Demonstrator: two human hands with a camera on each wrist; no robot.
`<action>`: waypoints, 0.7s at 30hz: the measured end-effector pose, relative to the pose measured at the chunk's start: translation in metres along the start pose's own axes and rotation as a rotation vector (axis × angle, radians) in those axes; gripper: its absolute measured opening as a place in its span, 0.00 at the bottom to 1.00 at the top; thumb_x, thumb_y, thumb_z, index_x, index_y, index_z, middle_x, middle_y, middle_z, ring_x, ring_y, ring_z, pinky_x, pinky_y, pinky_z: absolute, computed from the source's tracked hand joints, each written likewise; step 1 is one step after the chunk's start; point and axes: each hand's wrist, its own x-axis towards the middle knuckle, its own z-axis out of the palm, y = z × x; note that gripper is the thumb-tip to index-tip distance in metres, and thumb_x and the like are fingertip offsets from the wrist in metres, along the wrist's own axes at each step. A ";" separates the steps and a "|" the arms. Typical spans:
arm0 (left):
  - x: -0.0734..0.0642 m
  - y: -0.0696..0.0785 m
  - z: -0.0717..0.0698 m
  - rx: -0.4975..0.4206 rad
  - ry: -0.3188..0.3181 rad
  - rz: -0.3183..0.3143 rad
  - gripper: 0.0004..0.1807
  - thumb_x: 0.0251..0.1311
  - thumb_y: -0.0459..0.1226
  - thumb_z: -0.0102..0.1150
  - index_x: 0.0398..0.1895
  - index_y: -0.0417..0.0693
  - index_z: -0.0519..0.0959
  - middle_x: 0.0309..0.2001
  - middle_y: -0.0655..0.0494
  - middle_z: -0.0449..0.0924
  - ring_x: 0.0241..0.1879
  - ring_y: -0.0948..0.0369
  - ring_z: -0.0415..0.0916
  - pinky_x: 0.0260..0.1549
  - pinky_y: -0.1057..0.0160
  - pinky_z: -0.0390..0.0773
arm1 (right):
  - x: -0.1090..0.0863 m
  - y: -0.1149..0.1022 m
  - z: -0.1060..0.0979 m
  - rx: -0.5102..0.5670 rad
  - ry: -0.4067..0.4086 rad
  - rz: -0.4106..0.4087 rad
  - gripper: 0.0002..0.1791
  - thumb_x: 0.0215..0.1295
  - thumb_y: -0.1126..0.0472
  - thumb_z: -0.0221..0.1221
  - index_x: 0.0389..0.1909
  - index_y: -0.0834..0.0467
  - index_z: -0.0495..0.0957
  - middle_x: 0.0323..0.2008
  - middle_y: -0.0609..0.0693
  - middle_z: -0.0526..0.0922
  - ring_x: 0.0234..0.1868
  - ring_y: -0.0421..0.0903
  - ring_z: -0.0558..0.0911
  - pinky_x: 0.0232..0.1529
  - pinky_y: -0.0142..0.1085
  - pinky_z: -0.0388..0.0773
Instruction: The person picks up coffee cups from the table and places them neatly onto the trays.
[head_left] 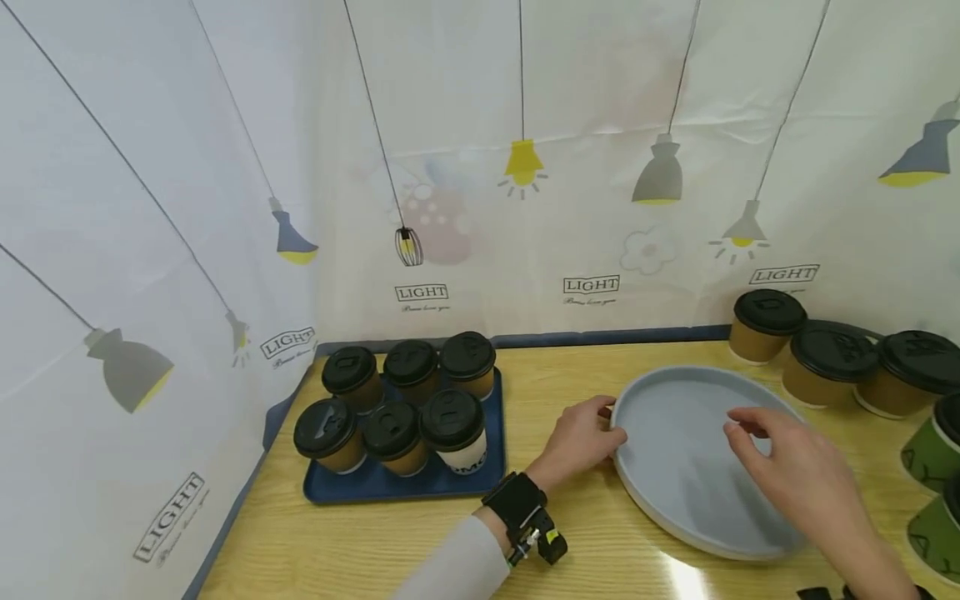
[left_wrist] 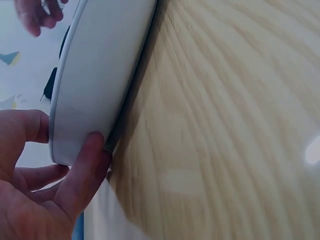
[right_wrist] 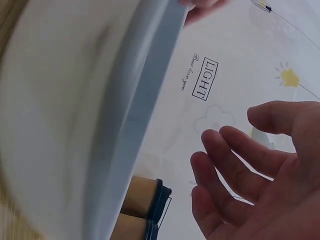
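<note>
A round grey tray (head_left: 690, 467) with a low raised rim is on the wooden table. My left hand (head_left: 577, 437) grips its left edge; in the left wrist view, the fingers and thumb of that hand (left_wrist: 45, 185) pinch the side wall (left_wrist: 97, 75) between them. Whether this edge is lifted off the wood, I cannot tell. Over the right half of the tray hovers my right hand (head_left: 795, 467), holding nothing. The right wrist view shows its fingers (right_wrist: 235, 175) loosely bent and apart from the tray (right_wrist: 140, 110).
A blue rectangular tray (head_left: 405, 490) at the left carries several black-lidded paper cups (head_left: 453, 429). More brown cups (head_left: 825, 367) stand behind the round tray at the right, with green cups (head_left: 933, 454) at the right edge. A lamp-printed sheet (head_left: 480, 250) hangs behind the table.
</note>
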 end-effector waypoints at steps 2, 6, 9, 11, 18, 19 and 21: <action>-0.004 -0.003 -0.007 0.020 0.011 -0.001 0.27 0.66 0.35 0.63 0.69 0.48 0.76 0.53 0.53 0.82 0.31 0.68 0.82 0.24 0.68 0.83 | 0.001 0.004 -0.001 0.009 -0.007 0.009 0.25 0.78 0.50 0.56 0.59 0.69 0.80 0.54 0.70 0.82 0.53 0.70 0.80 0.42 0.62 0.77; -0.012 -0.007 -0.019 0.071 0.024 0.013 0.27 0.67 0.34 0.62 0.69 0.46 0.76 0.53 0.51 0.82 0.32 0.69 0.81 0.24 0.68 0.82 | 0.001 0.016 0.001 0.031 0.029 0.021 0.25 0.81 0.51 0.52 0.60 0.70 0.79 0.57 0.74 0.76 0.54 0.74 0.76 0.42 0.64 0.75; -0.018 -0.010 -0.026 0.096 0.032 0.021 0.27 0.67 0.33 0.61 0.70 0.45 0.76 0.55 0.50 0.82 0.36 0.68 0.82 0.25 0.68 0.82 | 0.001 0.026 0.007 0.034 0.084 0.018 0.25 0.81 0.53 0.50 0.60 0.71 0.78 0.57 0.77 0.73 0.52 0.75 0.75 0.43 0.66 0.73; -0.022 -0.012 -0.031 0.105 0.040 0.021 0.27 0.67 0.32 0.60 0.70 0.45 0.75 0.57 0.49 0.82 0.40 0.66 0.83 0.26 0.68 0.82 | 0.002 0.033 0.011 0.021 0.099 0.019 0.25 0.81 0.55 0.49 0.61 0.73 0.76 0.55 0.78 0.73 0.51 0.75 0.74 0.43 0.66 0.72; -0.037 -0.023 -0.052 0.161 0.082 0.034 0.27 0.65 0.30 0.59 0.69 0.42 0.75 0.60 0.46 0.80 0.44 0.61 0.83 0.32 0.68 0.82 | 0.016 0.056 0.028 0.011 -0.126 0.069 0.31 0.83 0.52 0.44 0.63 0.80 0.70 0.52 0.76 0.79 0.52 0.75 0.78 0.46 0.65 0.77; -0.040 -0.025 -0.055 0.168 0.087 0.037 0.27 0.65 0.30 0.59 0.69 0.41 0.75 0.60 0.45 0.80 0.44 0.61 0.82 0.33 0.68 0.82 | 0.017 0.055 0.031 0.029 -0.155 0.074 0.31 0.83 0.52 0.44 0.63 0.79 0.71 0.53 0.75 0.80 0.53 0.75 0.78 0.47 0.65 0.77; -0.044 -0.029 -0.060 0.160 0.093 0.039 0.27 0.66 0.31 0.58 0.70 0.41 0.75 0.60 0.44 0.79 0.44 0.60 0.82 0.33 0.67 0.82 | 0.020 0.051 0.036 0.057 -0.174 0.072 0.30 0.83 0.53 0.44 0.63 0.78 0.72 0.55 0.75 0.80 0.56 0.75 0.77 0.50 0.66 0.76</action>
